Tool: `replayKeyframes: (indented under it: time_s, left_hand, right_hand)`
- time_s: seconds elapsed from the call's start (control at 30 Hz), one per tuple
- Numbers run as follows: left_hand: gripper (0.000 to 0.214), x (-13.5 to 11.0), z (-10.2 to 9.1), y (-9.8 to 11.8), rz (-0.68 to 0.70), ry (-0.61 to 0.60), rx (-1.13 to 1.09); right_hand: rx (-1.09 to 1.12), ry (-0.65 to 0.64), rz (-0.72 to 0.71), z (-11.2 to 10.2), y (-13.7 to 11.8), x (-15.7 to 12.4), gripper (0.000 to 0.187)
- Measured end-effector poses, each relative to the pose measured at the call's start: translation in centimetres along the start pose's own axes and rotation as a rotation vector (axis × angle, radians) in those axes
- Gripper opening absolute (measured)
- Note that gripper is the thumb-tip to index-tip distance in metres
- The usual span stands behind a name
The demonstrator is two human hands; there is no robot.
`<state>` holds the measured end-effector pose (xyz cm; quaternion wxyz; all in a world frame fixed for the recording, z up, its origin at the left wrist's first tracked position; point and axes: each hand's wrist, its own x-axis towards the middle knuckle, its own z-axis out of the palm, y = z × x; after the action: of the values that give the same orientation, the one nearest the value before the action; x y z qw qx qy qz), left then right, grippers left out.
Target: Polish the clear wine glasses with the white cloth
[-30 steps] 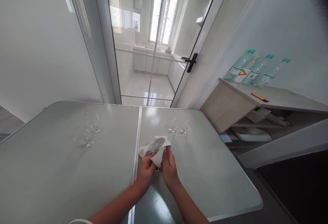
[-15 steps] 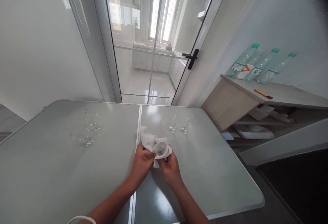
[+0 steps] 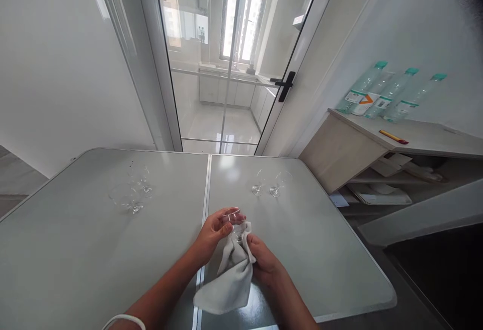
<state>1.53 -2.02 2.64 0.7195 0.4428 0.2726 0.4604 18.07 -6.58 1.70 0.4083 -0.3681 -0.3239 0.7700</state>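
A small clear stemmed glass is held between my hands above the table's centre seam. My left hand is closed around its bowl, thumb in front and fingers behind. Against the lower part of the glass, my right hand grips a white cloth, which hangs down toward me. The cloth covers part of the glass's stem and foot. Two stemmed glasses stand beyond my hands to the right, one glass beside another glass.
More clear glasses stand on the left half of the grey table. A glass door with a black handle is behind the table. On the right, a cabinet bears several plastic bottles and a yellow-and-red stick.
The cloth has swung from the far side of the glass to hang toward me. My left hand has moved from the cloth to the bowl, and the glass has turned.
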Motion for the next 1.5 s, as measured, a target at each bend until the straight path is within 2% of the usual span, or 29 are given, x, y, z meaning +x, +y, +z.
replayKeyframes:
  time_s: [0.03,0.1,0.2,0.27,0.33,0.4,0.47,0.53,0.6,0.63,0.67,0.7,0.73,0.8,0.83,0.87,0.97,1.03,1.1,1.13,1.2,1.3,1.4,1.5]
  left_hand:
    - [0.056,0.0,0.1,0.0,0.017,0.004,0.035]
    - [0.053,-0.1,0.4,0.1,0.070,0.061,0.166]
    - [0.055,-0.3,0.8,-0.1,0.137,0.241,0.365]
    - [0.058,-0.2,0.7,-0.2,0.141,0.293,0.363]
    - [0.059,0.0,0.2,-0.1,0.128,0.240,0.267]
    - [0.059,0.2,-0.3,0.1,0.102,0.167,0.154]
    - [0.058,0.3,-0.6,0.4,0.085,0.135,0.105]
    - [0.057,0.2,-0.4,0.6,0.104,0.147,0.163]
    - [0.058,-0.1,0.1,0.5,0.144,0.182,0.273]
    - [0.058,-0.3,0.4,0.4,0.168,0.211,0.309]
    - [0.059,-0.4,0.7,0.3,0.194,0.246,0.320]
    - [0.059,-0.6,1.0,0.1,0.223,0.287,0.310]
    - [0.058,-0.7,1.1,0.0,0.248,0.324,0.288]
    - [0.057,-0.9,1.2,-0.2,0.264,0.358,0.244]
    - [0.057,-0.9,1.2,-0.1,0.252,0.347,0.226]
    - [0.058,-0.8,1.1,-0.1,0.233,0.319,0.206]
    - [0.062,-0.5,0.7,0.0,0.143,0.179,0.101]
    - [0.065,-0.4,0.6,-0.1,0.071,0.087,0.007]
    - [0.068,-0.3,0.5,-0.1,0.022,0.037,-0.058]
    - [0.070,-0.3,0.4,-0.1,0.011,0.027,-0.068]
    - [0.070,-0.3,0.4,0.0,0.010,0.028,-0.056]
    - [0.066,-0.4,0.5,0.3,0.049,0.061,-0.006]
    - [0.061,-0.7,0.9,0.0,0.159,0.145,0.115]
    - [0.060,-1.2,1.5,-0.6,0.269,0.278,0.242]
  right_hand:
    - [-0.066,-0.025,-0.011,0.0,-0.3,-0.1,0.043]
    - [-0.337,-0.007,-0.117,-0.3,-1.0,-0.2,0.036]
    - [-0.830,0.189,-0.412,-0.8,-1.6,0.2,0.021]
    - [-0.997,0.298,-0.541,-1.0,-1.5,0.3,0.023]
    - [-0.945,0.277,-0.509,-1.1,-1.2,0.4,0.029]
    - [-0.705,0.193,-0.347,-1.4,-1.0,0.3,0.040]
    - [-0.452,0.218,-0.238,-1.9,-1.3,0.4,0.046]
    - [-0.375,0.432,-0.303,-2.4,-2.3,0.3,0.042]
    - [-0.461,0.754,-0.493,-2.4,-3.5,0.2,0.032]
    - [-0.528,0.870,-0.580,-2.1,-3.9,0.1,0.027]
    - [-0.597,0.898,-0.636,-1.5,-4.1,-0.1,0.023]
    - [-0.661,0.839,-0.658,-0.8,-4.2,-0.3,0.022]
    - [-0.717,0.684,-0.635,-0.1,-4.1,-0.5,0.022]
    - [-0.758,0.290,-0.507,1.2,-3.5,-1.0,0.027]
    - [-0.733,0.159,-0.441,1.6,-3.2,-1.2,0.030]
    - [-0.679,0.085,-0.390,1.8,-2.9,-1.4,0.034]
    - [-0.429,-0.020,-0.263,0.9,-2.3,-1.4,0.046]
    - [-0.288,-0.169,-0.134,-0.1,-2.0,-1.2,0.054]
    - [-0.220,-0.321,-0.025,-0.7,-1.6,-0.9,0.056]
    - [-0.206,-0.358,-0.002,-0.8,-1.4,-0.8,0.056]
    - [-0.186,-0.363,-0.006,-0.8,-1.2,-0.7,0.057]
    - [-0.236,-0.283,-0.049,-0.7,-1.8,-0.8,0.060]
    - [-0.544,-0.137,-0.196,-0.6,-2.9,-0.8,0.046]
    - [-0.961,0.156,-0.474,0.1,-2.5,-0.6,0.025]
